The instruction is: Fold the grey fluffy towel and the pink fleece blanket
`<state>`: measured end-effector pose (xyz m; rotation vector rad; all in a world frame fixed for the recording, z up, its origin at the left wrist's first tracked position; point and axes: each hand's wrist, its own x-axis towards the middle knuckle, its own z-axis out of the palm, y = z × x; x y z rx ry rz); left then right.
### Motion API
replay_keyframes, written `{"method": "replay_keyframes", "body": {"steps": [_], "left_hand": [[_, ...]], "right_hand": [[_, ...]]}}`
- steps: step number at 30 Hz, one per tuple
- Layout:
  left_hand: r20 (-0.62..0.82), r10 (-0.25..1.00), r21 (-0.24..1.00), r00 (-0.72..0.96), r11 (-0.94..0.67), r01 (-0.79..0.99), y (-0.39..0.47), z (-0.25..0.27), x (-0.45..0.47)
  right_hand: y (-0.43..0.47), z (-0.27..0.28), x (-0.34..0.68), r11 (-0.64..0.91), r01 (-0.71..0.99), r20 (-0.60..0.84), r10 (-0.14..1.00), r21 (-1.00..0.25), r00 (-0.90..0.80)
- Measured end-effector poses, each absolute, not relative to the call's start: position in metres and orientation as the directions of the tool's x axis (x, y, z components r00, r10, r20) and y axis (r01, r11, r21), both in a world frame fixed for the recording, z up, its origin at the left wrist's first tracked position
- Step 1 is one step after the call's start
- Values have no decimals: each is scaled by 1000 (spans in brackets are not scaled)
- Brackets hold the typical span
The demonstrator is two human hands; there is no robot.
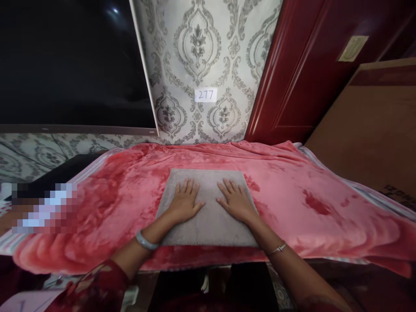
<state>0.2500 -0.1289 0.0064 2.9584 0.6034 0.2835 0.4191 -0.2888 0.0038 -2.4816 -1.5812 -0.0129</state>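
Observation:
A grey cloth (pixel 208 229), flat and roughly square, lies on the pink and red plush blanket (pixel 286 190). On its left half rests my left hand (pixel 184 203), palm down with the fingers spread. My right hand (pixel 236 200) lies flat on the right half in the same way, fingers apart. Bare cloth shows between the two hands, and neither hand grips it. A bangle circles my left wrist and a thin bracelet my right.
Behind the blanket stands a patterned wall with a paper label (pixel 206 94) reading 277. A large dark screen (pixel 71 65) is at the upper left. To the right are a dark red door panel (pixel 292 65) and a big cardboard box (pixel 373 130).

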Motion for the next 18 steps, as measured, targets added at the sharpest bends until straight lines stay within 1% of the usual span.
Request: {"method": "replay_keyframes", "body": {"steps": [3, 5, 7, 8, 10, 12, 13, 14, 16, 18], "left_hand": [[154, 397, 157, 905, -914, 374, -130, 4, 244], [149, 390, 186, 909, -914, 362, -128, 6, 242], [159, 371, 246, 915, -912, 327, -122, 8, 242], [193, 387, 289, 902, -901, 325, -119, 8, 242], [317, 493, 364, 810, -852, 376, -111, 7, 242], [400, 610, 384, 684, -789, 479, -107, 6, 243], [398, 639, 360, 658, -769, 528, -106, 6, 243], [367, 647, 315, 669, -763, 565, -107, 7, 243], [265, 638, 212, 723, -770, 602, -111, 11, 243], [184, 636, 138, 750, -772, 621, -116, 15, 243]], "right_hand": [[-294, -5, 422, -402, 902, 137, 896, -157, 423], [-294, -7, 424, -404, 902, 123, 898, -153, 423], [-291, -4, 427, -414, 897, 83, 899, -157, 430], [-288, 0, 427, -421, 893, 57, 899, -160, 434], [-276, 12, 426, -423, 891, 14, 902, -167, 431], [-257, 26, 419, -387, 904, 4, 919, -182, 395], [-245, 33, 415, -357, 914, 15, 930, -194, 366], [-233, 38, 410, -326, 923, 35, 940, -205, 340], [-211, 42, 399, -286, 933, 78, 948, -218, 309], [-194, 38, 391, -266, 940, 100, 951, -215, 292]]}}
